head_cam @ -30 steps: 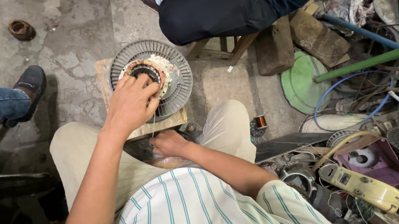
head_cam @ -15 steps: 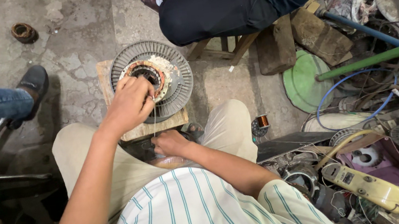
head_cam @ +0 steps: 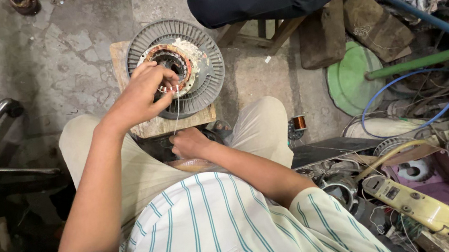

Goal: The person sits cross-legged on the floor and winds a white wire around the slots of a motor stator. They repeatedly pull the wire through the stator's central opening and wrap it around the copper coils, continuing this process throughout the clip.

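On the wooden block, near its far edge, lies a round grey fan motor with copper coils. Left hand pinches a thin wire over the coils. Right hand, curled shut, grips the wire just below the block's near edge.

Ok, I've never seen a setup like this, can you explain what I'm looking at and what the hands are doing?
The camera sits on a person's head and looks straight down at their lap and hands. In front of them a wooden block carries a round grey finned motor part with copper windings at its centre. The left hand rests on the windings, fingers pinching a thin wire that runs down to the right hand between the knees. Another person sits opposite. To the right lie tools, cables and a yellow meter.
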